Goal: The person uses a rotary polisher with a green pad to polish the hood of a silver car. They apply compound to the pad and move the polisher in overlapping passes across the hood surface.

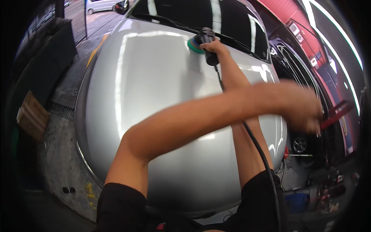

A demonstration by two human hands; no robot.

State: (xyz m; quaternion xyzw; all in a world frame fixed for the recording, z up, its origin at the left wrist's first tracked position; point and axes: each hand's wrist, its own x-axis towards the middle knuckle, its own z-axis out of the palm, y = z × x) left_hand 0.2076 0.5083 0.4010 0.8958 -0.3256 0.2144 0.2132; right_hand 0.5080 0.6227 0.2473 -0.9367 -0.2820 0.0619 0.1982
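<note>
My right hand (214,46) is wrapped round a black car polisher (210,58) near the far end of a silver car hood (154,96). The polisher's green round pad (195,47) is at the hood surface, tilted or flat I cannot tell. From the tool a black power cord (258,145) runs back past my right forearm. My left arm crosses over the right one, and my left hand (303,109) is at the far right, smeared by motion. Close beside its fingers shows a red bar-like thing (335,115); whether they touch it cannot be made out.
Beyond the hood is the dark windshield (185,15) with its wipers. A black car (299,73) stands close on the right. A cardboard piece (34,116) leans at the left, near a floor grate (62,109). Blurred items and a blue container (297,202) sit lower right.
</note>
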